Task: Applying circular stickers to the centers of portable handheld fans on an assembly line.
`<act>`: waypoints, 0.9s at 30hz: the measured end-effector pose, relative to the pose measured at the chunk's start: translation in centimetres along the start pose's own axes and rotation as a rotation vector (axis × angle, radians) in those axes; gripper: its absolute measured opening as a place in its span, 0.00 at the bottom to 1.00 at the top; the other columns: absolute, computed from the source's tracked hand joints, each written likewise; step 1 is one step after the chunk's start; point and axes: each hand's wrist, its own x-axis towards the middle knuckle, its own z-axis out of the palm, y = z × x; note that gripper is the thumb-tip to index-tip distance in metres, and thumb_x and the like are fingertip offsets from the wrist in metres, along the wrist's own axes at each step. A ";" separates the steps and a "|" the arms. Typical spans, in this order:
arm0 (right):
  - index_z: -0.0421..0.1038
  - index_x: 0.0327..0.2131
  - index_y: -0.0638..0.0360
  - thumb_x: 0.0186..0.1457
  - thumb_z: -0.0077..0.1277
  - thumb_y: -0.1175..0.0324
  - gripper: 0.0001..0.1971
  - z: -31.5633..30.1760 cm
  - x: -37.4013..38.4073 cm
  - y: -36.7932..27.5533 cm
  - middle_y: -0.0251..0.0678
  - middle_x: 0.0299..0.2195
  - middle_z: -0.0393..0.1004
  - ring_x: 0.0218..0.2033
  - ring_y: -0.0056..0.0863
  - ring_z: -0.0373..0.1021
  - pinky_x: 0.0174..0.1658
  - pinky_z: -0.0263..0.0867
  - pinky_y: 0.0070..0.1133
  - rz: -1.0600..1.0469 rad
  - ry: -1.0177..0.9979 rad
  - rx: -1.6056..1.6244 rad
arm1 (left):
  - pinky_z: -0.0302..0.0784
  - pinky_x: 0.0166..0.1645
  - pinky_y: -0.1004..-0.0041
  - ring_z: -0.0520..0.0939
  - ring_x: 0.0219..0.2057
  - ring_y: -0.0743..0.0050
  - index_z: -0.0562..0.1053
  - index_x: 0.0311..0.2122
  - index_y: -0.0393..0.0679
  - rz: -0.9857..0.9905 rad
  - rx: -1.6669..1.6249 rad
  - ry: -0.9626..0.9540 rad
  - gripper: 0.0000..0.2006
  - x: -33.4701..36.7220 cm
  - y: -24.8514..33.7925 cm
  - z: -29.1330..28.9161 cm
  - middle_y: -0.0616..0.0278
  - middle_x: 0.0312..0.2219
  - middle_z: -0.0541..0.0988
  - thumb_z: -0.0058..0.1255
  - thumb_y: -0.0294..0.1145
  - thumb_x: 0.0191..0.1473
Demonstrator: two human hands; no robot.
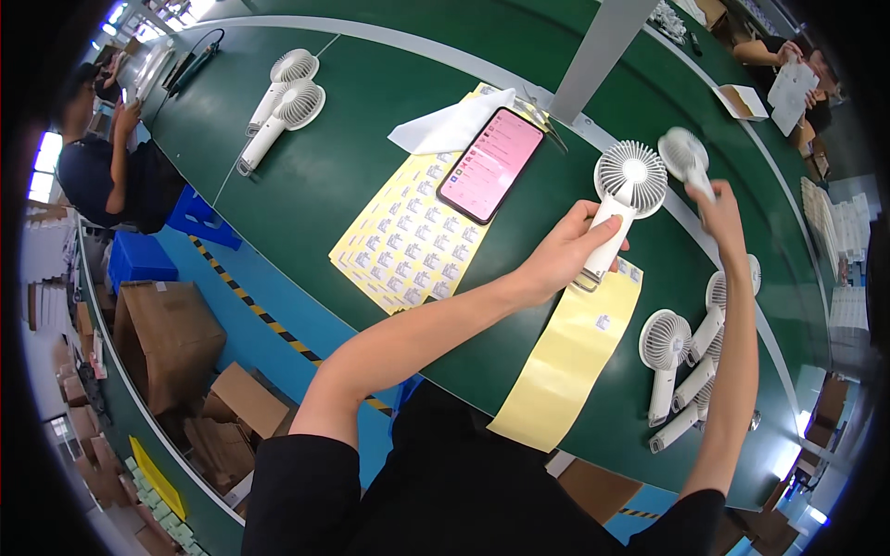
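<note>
My left hand (558,252) is closed around the handle of a white handheld fan (633,176), its round grille facing up. Farther right, my right hand (720,218) grips a second white fan (684,153) by its handle; that fan is blurred by motion. Under the first fan's lower end lies a yellow backing strip (561,375) with only a few small printed stickers on it. A stack of yellow sticker sheets (408,246) is to the left, and a phone (491,167) with a lit pink screen rests on it. Several more fans (665,343) lie beneath my right forearm.
Two fans (295,107) lie at the far left of the green table (362,83). White paper (445,130) sits beside the phone. A grey metal post (607,60) rises from the table. Cardboard boxes (167,324) and a blue stool (204,220) stand left. Other people work at both sides.
</note>
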 end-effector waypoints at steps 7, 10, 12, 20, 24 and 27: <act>0.67 0.50 0.66 0.60 0.52 0.57 0.23 1.3 9.7 -1.6 0.40 0.46 0.74 0.46 0.26 0.72 0.51 0.64 0.23 0.092 -0.238 0.740 | 0.76 0.36 0.79 0.79 0.31 0.82 0.62 0.47 0.41 -0.011 -0.021 -0.023 0.13 0.1 -0.8 0.3 0.62 0.34 0.77 0.43 0.40 0.67; 0.64 0.56 0.64 0.63 0.48 0.59 0.23 0.5 7.2 -2.5 0.39 0.51 0.72 0.50 0.27 0.71 0.54 0.64 0.24 -0.009 -0.146 0.403 | 0.76 0.35 0.79 0.80 0.30 0.81 0.62 0.48 0.40 -0.008 -0.062 -0.009 0.14 -0.3 -0.8 -0.6 0.60 0.34 0.77 0.45 0.38 0.66; 0.67 0.54 0.63 0.63 0.49 0.59 0.22 -2.3 5.0 -1.2 0.37 0.48 0.73 0.48 0.26 0.72 0.52 0.65 0.23 -0.029 -0.096 0.387 | 0.77 0.35 0.78 0.80 0.31 0.78 0.61 0.48 0.39 -0.004 -0.043 -0.017 0.14 -0.4 -0.5 -0.3 0.57 0.35 0.78 0.43 0.38 0.66; 0.78 0.24 0.66 0.56 0.54 0.51 0.23 -10.1 -7.4 6.3 0.41 0.16 0.75 0.20 0.32 0.73 0.29 0.68 0.29 0.030 0.057 -0.404 | 0.76 0.37 0.78 0.79 0.33 0.77 0.60 0.48 0.39 0.046 0.010 -0.059 0.12 -0.9 -0.1 0.4 0.55 0.38 0.77 0.42 0.34 0.66; 0.75 0.14 0.65 0.51 0.54 0.39 0.33 -7.3 -14.0 6.4 0.44 0.13 0.72 0.19 0.43 0.71 0.31 0.67 0.34 0.045 0.000 -0.760 | 0.76 0.38 0.77 0.80 0.35 0.74 0.59 0.49 0.38 -0.006 0.032 -0.073 0.13 -1.1 0.3 0.9 0.53 0.41 0.76 0.43 0.32 0.66; 0.74 0.17 0.64 0.49 0.56 0.41 0.30 -5.5 -16.1 5.1 0.43 0.17 0.74 0.26 0.41 0.71 0.42 0.61 0.34 0.003 -0.038 -0.845 | 0.75 0.38 0.77 0.79 0.35 0.74 0.60 0.49 0.39 -0.023 0.037 -0.074 0.12 -1.3 0.4 1.3 0.54 0.41 0.76 0.41 0.33 0.66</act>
